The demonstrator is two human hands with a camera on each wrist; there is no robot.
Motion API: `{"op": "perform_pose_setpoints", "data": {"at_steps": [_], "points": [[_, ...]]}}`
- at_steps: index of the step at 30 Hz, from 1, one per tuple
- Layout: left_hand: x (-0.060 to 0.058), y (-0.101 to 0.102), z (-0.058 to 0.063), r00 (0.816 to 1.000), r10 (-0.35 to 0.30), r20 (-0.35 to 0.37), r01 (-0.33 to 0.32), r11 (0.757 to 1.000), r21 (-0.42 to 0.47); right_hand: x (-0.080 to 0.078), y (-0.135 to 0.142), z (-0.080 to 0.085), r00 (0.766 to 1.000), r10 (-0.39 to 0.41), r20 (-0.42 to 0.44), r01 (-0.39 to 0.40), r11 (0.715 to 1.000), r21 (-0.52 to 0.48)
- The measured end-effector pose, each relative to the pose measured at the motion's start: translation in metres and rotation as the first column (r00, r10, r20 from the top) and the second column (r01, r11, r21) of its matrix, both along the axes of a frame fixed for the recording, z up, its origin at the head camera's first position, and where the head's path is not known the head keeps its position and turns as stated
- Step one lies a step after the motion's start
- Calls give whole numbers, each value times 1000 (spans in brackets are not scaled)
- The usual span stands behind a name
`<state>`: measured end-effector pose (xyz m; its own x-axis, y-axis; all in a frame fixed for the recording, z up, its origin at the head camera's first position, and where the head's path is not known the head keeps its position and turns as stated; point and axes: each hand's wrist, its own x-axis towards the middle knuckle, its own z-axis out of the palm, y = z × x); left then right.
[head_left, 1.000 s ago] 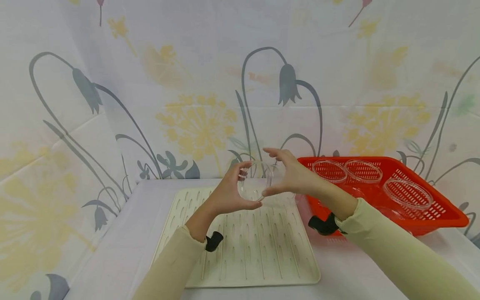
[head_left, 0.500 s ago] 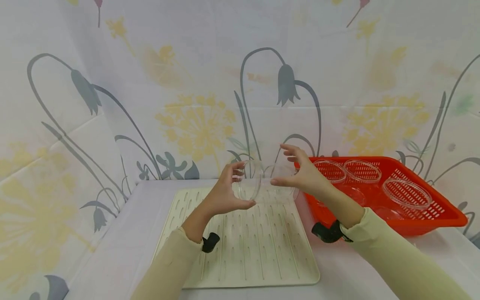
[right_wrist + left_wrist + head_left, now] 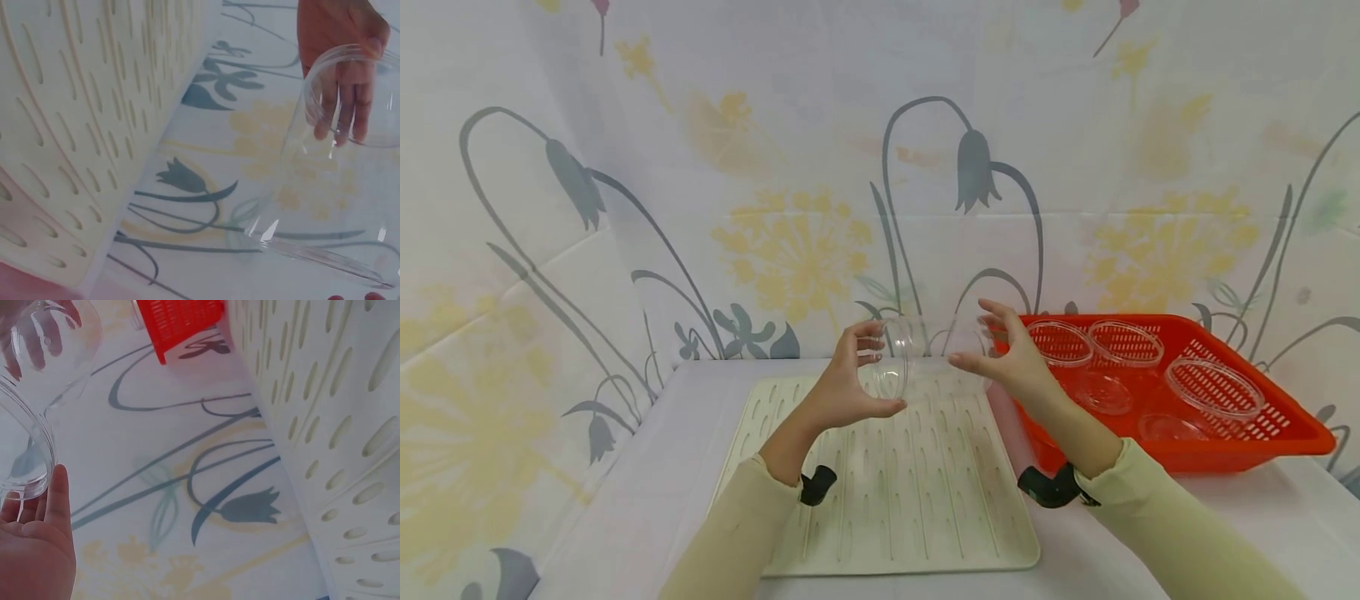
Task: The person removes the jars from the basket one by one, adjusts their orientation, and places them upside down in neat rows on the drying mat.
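Above the mat's (image 3: 895,508) far end, our left hand (image 3: 850,383) grips a clear dish (image 3: 892,358) on edge, between thumb and fingers. Our right hand (image 3: 1011,354), apart from it, pinches a second dish (image 3: 306,253) (faint in the head view), also above the mat. Right of the mat stands a red basket (image 3: 1232,454).

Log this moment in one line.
Left hand: holds clear ringed piece; right hand: holds clear piece, joined or separate unclear; below: cream mat; right: red basket, clear round items inside
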<state>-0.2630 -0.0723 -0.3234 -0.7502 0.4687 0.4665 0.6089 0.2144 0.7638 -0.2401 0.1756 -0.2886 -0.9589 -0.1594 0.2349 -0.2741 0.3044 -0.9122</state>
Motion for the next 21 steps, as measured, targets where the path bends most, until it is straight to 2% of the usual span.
{"op": "perform_pose_setpoints", "data": {"at_steps": [6, 11, 21], "points": [[-1, -1, 1, 1000, 7, -5, -7, 1000, 9, 4, 0, -7, 1000, -17, 25, 18, 997, -69], [-1, -2, 1, 1000, 12, -17, -12, 1000, 23, 5, -1, -14, 998, -23, 63, 28, 997, -74], [0, -2, 3, 998, 19, -60, -18, 999, 29, 7, -6, -29, 994, 57, 91, -43, 989, -144]]}}
